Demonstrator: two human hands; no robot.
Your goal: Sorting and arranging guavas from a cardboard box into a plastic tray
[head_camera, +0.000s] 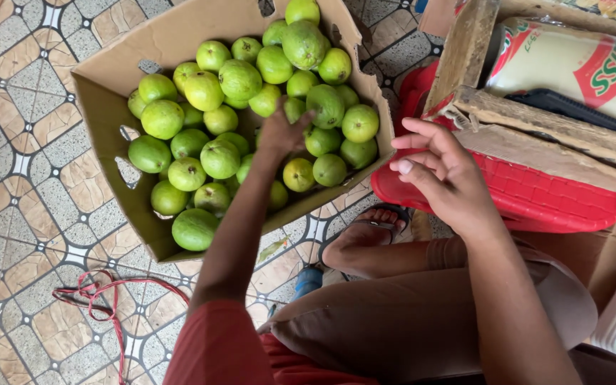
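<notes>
While the cardboard box (108, 78) on the tiled floor (30, 178) is full of green guavas (219, 157), the red crate (536, 196) at its right edge shows none. The left hand (279, 132) reaches among the fruit, grip unclear; the right hand (440, 175) hovers open, empty.

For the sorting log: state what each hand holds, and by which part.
Right hand: nothing, fingers loosely curled. Left hand: reaching among green fruits; any hold cannot be told.
</notes>
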